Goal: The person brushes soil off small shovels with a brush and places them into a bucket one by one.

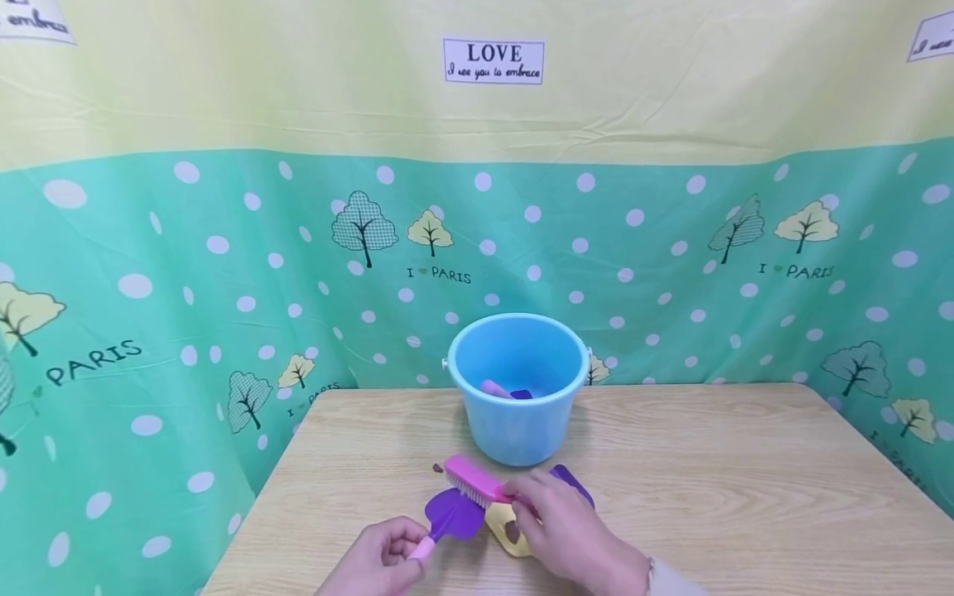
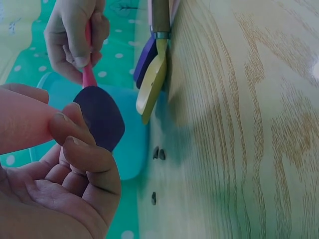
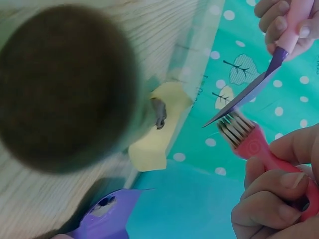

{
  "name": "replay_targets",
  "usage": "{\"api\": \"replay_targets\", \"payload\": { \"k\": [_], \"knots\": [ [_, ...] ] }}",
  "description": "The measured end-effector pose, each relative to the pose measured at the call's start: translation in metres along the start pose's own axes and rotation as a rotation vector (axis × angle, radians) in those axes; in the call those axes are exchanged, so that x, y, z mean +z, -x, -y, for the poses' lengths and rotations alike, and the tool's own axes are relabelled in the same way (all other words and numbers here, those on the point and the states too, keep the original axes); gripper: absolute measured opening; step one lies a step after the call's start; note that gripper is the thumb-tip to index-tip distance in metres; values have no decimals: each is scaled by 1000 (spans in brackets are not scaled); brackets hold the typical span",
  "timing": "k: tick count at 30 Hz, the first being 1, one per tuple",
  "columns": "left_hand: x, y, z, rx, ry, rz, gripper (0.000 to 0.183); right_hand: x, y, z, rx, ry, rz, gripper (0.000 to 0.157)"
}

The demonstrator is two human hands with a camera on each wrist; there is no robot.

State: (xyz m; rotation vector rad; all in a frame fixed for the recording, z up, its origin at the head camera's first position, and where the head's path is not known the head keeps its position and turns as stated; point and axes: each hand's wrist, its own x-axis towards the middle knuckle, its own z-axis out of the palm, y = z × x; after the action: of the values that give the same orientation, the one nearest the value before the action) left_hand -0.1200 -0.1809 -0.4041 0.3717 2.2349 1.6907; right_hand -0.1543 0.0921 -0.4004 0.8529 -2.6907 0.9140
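My left hand grips the pink handle of a small toy shovel, its purple blade raised over the table. In my right hand is a pink brush with pale bristles, held by the handle. The bristles lie against the blade in the head and right wrist views. Below the right hand, a yellow shovel with dark brown matter in it lies on the table, its wooden handle showing in the left wrist view. A purple tool lies beside it, partly hidden by the hand.
A light blue bucket stands behind the hands, with a pink handle and a purple piece inside. Small dark bits lie on the wooden table. A green dotted curtain hangs behind. A blurred dark round shape fills the right wrist view's left side.
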Motion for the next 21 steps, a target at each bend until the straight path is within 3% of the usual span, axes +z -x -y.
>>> {"api": "replay_targets", "payload": {
  "k": [9,16,21],
  "knots": [
    [-1,1,-1,-2,15,7,30,3,-1,-9,3,68,-50,19],
    [-2,3,-2,11,-4,4,29,-4,-2,-12,61,38,-24,21],
    [-2,2,-3,26,-2,-4,29,-7,1,-12,53,33,-42,20]
  ]
}}
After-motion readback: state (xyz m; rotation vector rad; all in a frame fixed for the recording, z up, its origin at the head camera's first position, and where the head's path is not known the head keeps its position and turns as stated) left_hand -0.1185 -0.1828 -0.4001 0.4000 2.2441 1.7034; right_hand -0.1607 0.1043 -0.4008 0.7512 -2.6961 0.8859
